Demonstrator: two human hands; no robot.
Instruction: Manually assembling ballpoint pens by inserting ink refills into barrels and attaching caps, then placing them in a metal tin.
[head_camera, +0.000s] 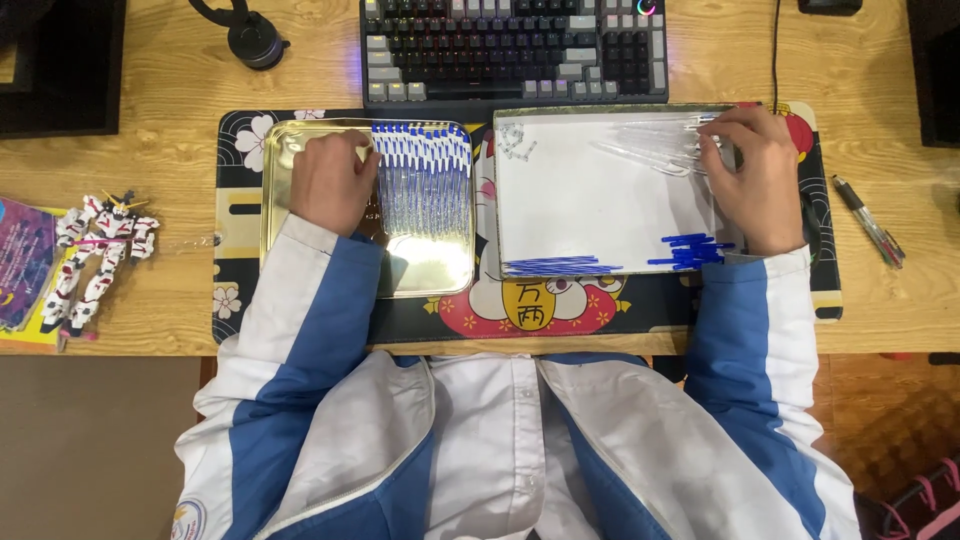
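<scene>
Wooden desk, patterned desk mat (232, 300) on top, black w/ flowers and a cartoon cat. Two trays side by side on the mat. Left: gold metal tray (430, 270), shiny, rounded corners, holding a neat row of pens (425, 175), clear barrels w/ blue caps, too many and too tight to count. Left hand (333, 180) lies on the tray just left of that row, fingers curled together, knuckles up; can't tell if anything's pinched under them. Right: white flat tray (590, 195), rectangular, matte. Right hand (755, 180) at its far right corner, fingers closed on a loose bunch of clear tubes (650, 145), thin plastic, fanned toward the left; number not readable. Along the near edge of the white tray, 2 heaps of blue refills (690, 250), thin sticks. Small pile of tiny metal bits (513, 140) at far left corner, prob. springs. Beyond the mat: 1 keyboard (515, 50), grey and black keys. Left of mat: 1 white toy robot (100, 255). Right: approx. 2 pens (868, 220) lying loose.
</scene>
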